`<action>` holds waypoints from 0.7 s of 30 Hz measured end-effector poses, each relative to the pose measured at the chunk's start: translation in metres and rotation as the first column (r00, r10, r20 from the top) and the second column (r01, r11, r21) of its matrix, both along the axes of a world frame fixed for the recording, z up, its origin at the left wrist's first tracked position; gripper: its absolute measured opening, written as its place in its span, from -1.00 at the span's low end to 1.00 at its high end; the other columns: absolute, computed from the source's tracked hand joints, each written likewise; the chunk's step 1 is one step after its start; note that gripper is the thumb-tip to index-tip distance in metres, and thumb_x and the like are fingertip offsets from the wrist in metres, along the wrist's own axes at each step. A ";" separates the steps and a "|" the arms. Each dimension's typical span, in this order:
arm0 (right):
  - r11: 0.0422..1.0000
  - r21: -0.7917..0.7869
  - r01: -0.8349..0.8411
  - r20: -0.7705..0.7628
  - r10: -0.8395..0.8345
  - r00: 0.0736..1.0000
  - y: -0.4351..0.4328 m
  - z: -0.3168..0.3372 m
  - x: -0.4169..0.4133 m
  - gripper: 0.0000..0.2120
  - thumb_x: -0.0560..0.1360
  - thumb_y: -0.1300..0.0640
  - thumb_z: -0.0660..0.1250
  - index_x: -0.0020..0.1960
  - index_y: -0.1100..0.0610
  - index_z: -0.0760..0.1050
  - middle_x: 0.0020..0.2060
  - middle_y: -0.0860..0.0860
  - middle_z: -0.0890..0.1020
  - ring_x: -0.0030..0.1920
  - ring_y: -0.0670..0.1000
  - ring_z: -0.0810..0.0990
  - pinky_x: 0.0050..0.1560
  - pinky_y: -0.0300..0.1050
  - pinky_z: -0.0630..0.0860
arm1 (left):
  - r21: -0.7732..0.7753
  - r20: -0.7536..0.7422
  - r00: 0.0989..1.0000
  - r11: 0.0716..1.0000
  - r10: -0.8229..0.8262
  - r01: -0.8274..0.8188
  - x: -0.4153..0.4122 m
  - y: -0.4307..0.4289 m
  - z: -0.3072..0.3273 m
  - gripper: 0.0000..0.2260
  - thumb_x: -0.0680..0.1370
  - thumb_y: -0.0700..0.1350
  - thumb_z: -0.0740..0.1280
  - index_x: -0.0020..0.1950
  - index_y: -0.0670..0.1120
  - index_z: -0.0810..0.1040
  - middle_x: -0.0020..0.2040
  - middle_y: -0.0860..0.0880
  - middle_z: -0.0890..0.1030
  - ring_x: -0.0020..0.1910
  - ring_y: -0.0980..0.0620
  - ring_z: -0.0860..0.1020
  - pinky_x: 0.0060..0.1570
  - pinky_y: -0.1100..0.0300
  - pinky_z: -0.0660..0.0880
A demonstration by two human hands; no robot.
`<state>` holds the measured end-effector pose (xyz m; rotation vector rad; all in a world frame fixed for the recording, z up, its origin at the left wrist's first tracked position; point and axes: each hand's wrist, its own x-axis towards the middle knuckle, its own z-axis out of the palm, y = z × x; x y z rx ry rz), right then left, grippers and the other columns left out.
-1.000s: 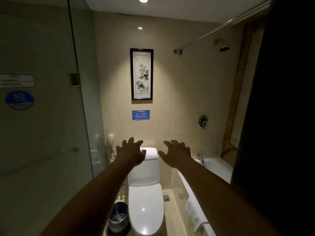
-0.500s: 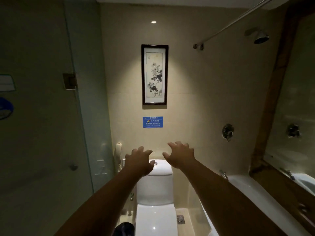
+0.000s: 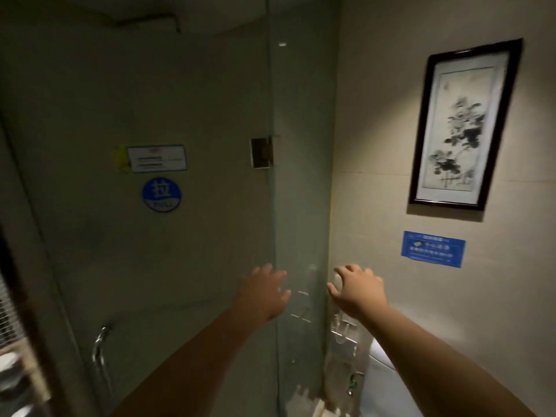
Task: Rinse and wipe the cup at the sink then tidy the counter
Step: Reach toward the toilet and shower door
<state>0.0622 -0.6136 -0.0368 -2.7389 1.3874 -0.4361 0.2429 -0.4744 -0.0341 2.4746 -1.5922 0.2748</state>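
No cup, sink or counter is in view. I face a dim bathroom corner. My left hand is stretched out in front of a frosted glass shower door, fingers apart and holding nothing. My right hand is held out beside it, a little to the right, fingers spread and curled slightly, also holding nothing. Both hands hover in the air and touch nothing.
The glass door carries a blue round sticker, a hinge and a metal pull handle. A framed flower picture and blue notice hang on the right wall. A toilet tank edge shows low right.
My view has swung left, from the toilet and bathtub wall to the glass shower door. Both hands stay stretched out and empty.
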 end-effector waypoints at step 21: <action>0.357 0.114 -0.927 0.006 0.933 0.360 0.361 -0.036 0.396 -0.46 0.51 -0.25 0.20 0.45 -0.13 0.32 0.47 0.06 0.38 0.38 0.19 0.42 0.35 0.08 0.39 | 0.059 -0.029 0.414 0.415 0.910 -0.908 0.217 0.437 -0.057 -0.36 0.41 0.44 0.16 0.44 0.21 0.33 0.50 -0.02 0.33 0.42 -0.15 0.33 0.30 -0.14 0.32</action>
